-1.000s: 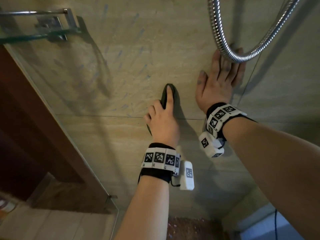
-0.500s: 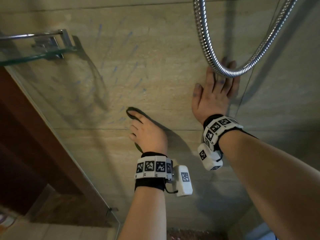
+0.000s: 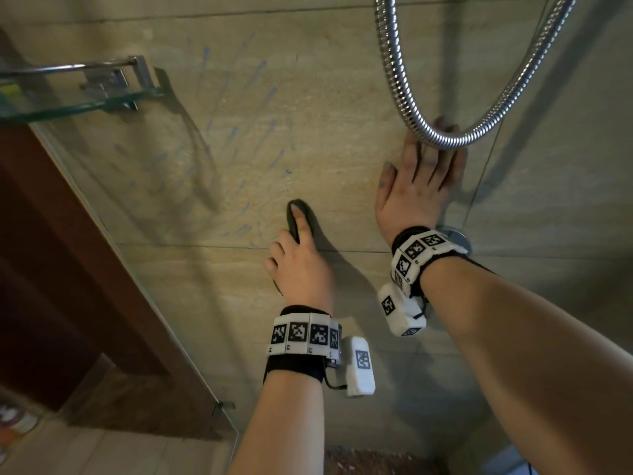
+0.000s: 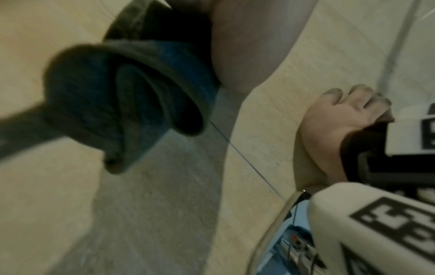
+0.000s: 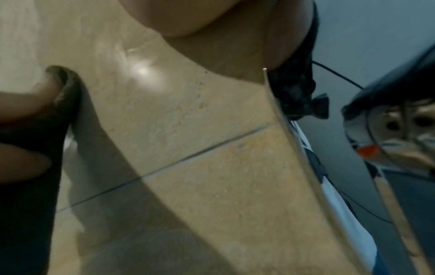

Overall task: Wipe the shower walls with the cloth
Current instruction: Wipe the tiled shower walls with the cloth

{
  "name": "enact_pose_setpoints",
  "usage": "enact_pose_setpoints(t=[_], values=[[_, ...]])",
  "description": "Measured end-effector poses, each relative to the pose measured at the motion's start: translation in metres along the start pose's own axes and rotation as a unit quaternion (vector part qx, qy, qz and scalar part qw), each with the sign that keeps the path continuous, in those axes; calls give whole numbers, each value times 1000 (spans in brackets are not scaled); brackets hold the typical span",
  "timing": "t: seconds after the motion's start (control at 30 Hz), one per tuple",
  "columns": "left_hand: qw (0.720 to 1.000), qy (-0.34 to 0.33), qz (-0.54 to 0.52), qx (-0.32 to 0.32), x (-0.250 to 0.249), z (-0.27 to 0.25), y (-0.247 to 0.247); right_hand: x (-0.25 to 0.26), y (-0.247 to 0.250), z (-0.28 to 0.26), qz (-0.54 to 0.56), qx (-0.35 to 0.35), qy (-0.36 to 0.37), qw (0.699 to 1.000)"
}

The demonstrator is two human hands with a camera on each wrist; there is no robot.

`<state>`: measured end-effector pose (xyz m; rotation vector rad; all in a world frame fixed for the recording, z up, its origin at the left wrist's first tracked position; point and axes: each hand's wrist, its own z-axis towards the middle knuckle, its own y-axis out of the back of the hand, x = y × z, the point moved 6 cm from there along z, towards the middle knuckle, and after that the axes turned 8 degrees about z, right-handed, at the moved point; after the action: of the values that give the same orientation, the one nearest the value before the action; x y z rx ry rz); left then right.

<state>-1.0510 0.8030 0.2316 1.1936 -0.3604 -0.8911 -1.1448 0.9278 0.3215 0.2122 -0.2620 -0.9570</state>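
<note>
While we look down from the head view, our left hand presses the dark cloth against the beige shower wall. Its index finger lies straight over the cloth and the other fingers curl around the bunched fabric. The cloth sits near frame centre, at about 7 o'clock from our right hand and just above a horizontal tile joint. The left wrist view shows the cloth rolled in thick folds. Right hand lies flat on the wall, fingers straight and slightly spread, fingertips behind the metal shower hose. Faint blue streaks mark the wall at 10 o'clock from the cloth. A glass shelf is mounted at 9 o'clock.
</note>
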Motion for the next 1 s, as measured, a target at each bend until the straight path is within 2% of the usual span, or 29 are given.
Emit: enact_pose_setpoints(t=[0.1, 0.13, 0.17, 0.2, 0.23, 0.27, 0.33, 0.4, 0.57, 0.7, 0.8, 0.93, 1.0], values=[[999, 25, -29, -9, 6, 2, 0, 19, 9, -2, 30, 31, -77, 996], [999, 27, -35, -5, 7, 2, -1, 32, 7, -4, 64, 80, -67, 992], [999, 26, -45, 9, 8, 2, -1, 48, 3, -9, 110, 149, -26, 982], [998, 26, -54, 22, 10, 2, -2, 69, 5, -14, 163, 190, 51, 967], [997, 27, -65, 26, 12, 2, -3, 85, 12, -15, 197, 174, 132, 956], [996, 28, -76, 24, 16, 2, -1, 92, 17, -13, 209, 133, 178, 952], [995, 18, -100, 21, 22, 3, 2, 86, 15, -4, 202, 101, 153, 962], [994, 1, -108, 12, 28, 1, 2, 74, 11, 4, 160, 106, 137, 972], [991, -88, -97, -11, 27, -5, -2, 58, -9, -2, 69, 141, 245, 957], [987, -127, -82, -49, 22, -2, -8, 54, -16, -6, 46, 126, 257, 957], [989, -94, -58, -103, 24, -2, -15, 56, -16, -7, 46, 118, 261, 957], [998, 26, -60, 6, 45, -5, -35, 56, -16, -7, 45, 101, 262, 959], [996, 71, -56, 4, 58, -3, -39, 56, -15, -7, 49, 99, 262, 959]])
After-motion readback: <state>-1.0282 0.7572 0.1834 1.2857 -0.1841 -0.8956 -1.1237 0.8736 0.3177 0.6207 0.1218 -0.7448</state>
